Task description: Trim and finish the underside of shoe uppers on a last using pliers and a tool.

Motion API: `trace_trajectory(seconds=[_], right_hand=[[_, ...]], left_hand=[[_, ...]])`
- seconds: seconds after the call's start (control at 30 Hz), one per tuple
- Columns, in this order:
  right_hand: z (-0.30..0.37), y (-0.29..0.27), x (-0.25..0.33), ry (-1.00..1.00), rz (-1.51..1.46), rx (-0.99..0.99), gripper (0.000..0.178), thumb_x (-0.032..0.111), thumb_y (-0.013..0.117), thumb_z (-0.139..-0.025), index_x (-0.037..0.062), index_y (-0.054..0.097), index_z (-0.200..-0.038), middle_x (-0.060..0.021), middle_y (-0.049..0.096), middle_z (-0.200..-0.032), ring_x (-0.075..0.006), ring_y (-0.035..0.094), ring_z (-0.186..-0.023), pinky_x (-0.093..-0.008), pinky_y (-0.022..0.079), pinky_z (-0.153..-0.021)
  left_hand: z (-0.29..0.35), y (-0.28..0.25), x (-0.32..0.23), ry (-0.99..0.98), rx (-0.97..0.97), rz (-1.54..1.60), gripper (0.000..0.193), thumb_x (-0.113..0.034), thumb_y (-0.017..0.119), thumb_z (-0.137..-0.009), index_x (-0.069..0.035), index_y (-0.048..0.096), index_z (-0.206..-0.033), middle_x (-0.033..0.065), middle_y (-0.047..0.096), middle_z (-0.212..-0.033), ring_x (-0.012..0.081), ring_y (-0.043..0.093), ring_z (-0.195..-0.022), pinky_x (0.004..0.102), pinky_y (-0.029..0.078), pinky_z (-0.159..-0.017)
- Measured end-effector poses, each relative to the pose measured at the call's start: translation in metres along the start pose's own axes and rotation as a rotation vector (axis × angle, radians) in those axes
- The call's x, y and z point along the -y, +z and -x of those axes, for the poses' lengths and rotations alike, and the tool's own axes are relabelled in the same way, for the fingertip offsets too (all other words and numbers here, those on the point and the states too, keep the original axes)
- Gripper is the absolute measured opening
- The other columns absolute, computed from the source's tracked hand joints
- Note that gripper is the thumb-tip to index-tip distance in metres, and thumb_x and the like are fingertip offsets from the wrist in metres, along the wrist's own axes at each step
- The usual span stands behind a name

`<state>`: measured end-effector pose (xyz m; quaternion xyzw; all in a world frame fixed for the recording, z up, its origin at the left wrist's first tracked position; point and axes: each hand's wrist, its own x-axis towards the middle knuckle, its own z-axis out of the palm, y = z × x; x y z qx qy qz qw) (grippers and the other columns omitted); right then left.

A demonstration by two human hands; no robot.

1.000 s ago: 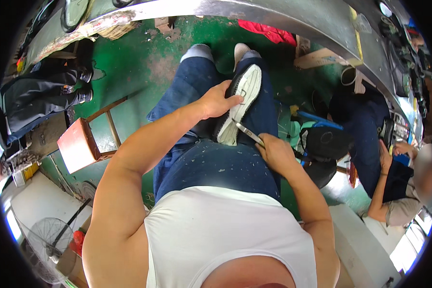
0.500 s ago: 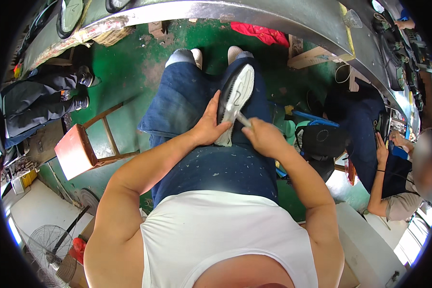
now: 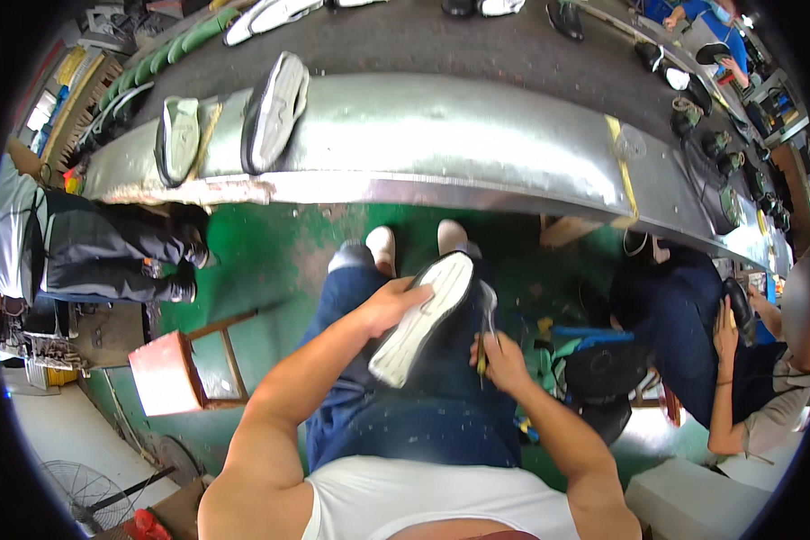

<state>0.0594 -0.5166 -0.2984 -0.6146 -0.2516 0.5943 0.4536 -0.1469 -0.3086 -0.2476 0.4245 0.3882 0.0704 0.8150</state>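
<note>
My left hand (image 3: 389,304) grips a dark shoe with a pale sole (image 3: 423,317), sole up, resting on my lap over blue jeans (image 3: 396,414). Just right of the shoe, my right hand (image 3: 499,358) is closed around a thin metal tool with a yellow-green handle (image 3: 484,335). The tool's tip points up beside the shoe's edge. Whether it touches the shoe I cannot tell.
A long metal conveyor table (image 3: 441,135) curves ahead, with two shoes (image 3: 274,108) lying sole up on its left part. A red stool (image 3: 166,371) stands on the green floor at left. Seated people work at left (image 3: 99,252) and right (image 3: 738,360). A fan (image 3: 76,490) sits lower left.
The view has tilted up, bringing the conveyor table and its shoes into sight. My left hand stays on the shoe; my right hand has drawn slightly right of the sole with the tool.
</note>
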Motion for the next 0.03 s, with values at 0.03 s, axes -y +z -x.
trace_trajectory(seconds=[0.03], right_hand=[[-0.0181,-0.0009,0.005,-0.005,-0.004,0.011,0.038,0.034,0.043,-0.108,-0.0009,0.058,-0.109,-0.0085,0.065,-0.088,-0.0154,0.065,-0.073,-0.0302,0.053,-0.067]], left_hand=[[0.0124,-0.0049,-0.028,0.048,-0.052,-0.056,0.062,-0.034,0.069,-0.096,0.002,0.05,-0.142,0.0097,0.067,-0.12,0.0162,0.063,-0.105,0.0308,0.05,-0.092]])
